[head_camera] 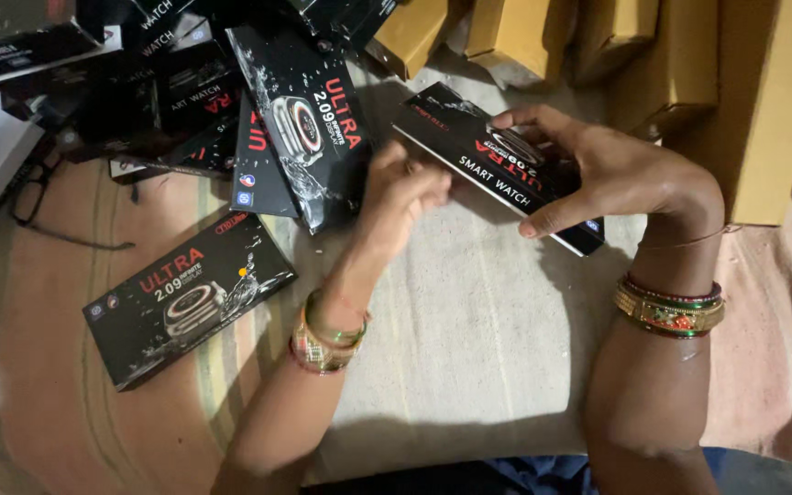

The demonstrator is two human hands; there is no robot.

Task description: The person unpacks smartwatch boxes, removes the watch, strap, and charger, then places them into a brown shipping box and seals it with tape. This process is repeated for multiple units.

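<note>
A flat black rectangular cardboard box with red and white print (497,170) is held by the right hand (598,174), fingers over its top face and thumb against its near long edge; the box is raised and tilted above the pale cloth-covered surface (478,330). The left hand (401,197) is seen at the box's left end, fingers curled together; whether it touches the box cannot be told because of blur. Bangles in gold, red and green are worn on both wrists. A 2nd black box of the same kind (185,298) lies flat on the cloth, well left of the hands. A heap of similar black boxes (231,101) is piled at the upper left, 1 leaning upright near the left hand. Plain brown cardboard cartons (689,73) are ranged along the top and right.
</note>
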